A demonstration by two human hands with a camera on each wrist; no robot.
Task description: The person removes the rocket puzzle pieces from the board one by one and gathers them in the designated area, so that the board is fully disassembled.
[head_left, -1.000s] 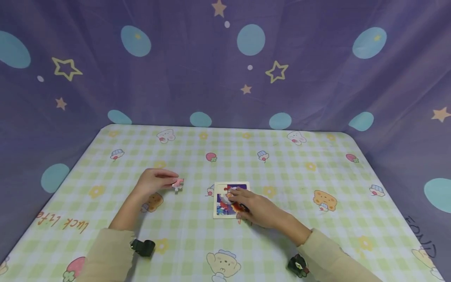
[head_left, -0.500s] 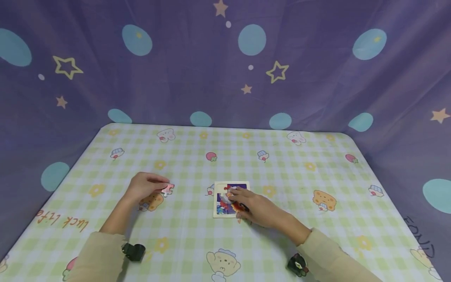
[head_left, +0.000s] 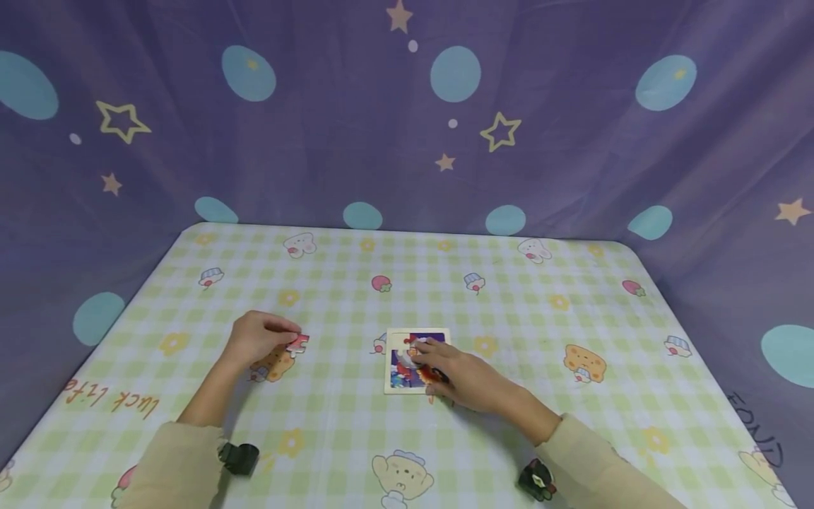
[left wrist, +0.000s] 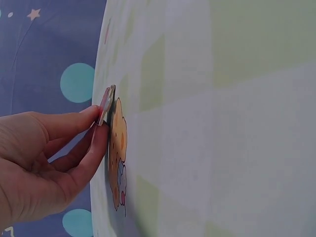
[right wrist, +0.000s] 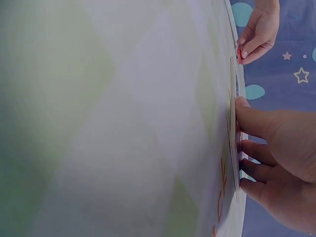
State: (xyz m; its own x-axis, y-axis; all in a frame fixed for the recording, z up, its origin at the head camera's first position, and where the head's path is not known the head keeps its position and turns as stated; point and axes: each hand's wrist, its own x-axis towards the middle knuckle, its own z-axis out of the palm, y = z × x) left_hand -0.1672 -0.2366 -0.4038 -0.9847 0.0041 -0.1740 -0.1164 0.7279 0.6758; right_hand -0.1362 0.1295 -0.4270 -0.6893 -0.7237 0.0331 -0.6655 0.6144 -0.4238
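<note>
Out over the left part of the table, my left hand (head_left: 256,338) pinches a small pink and white jigsaw piece (head_left: 298,344) between thumb and fingers. The left wrist view has the jigsaw piece (left wrist: 107,101) nearly edge-on, held close over the cloth. At mid-table lies a square puzzle board (head_left: 387,371) with a pale frame and a colourful picture; bare board shows at its upper left corner. My right hand (head_left: 467,375) rests on the board's right side and covers part of the picture. In the right wrist view, its fingertips press along the board (right wrist: 233,113), spread apart.
A green and white checked tablecloth (head_left: 343,438) with printed cartoons covers the table. Behind it hangs a purple curtain (head_left: 356,134) with stars and blue dots. A dark wrist camera (head_left: 239,459) sits at the left cuff, another dark camera (head_left: 537,480) at the right.
My left hand has drawn back to the left with the jigsaw piece, and the piece has turned slightly. My right hand and the puzzle board have stayed in place.
</note>
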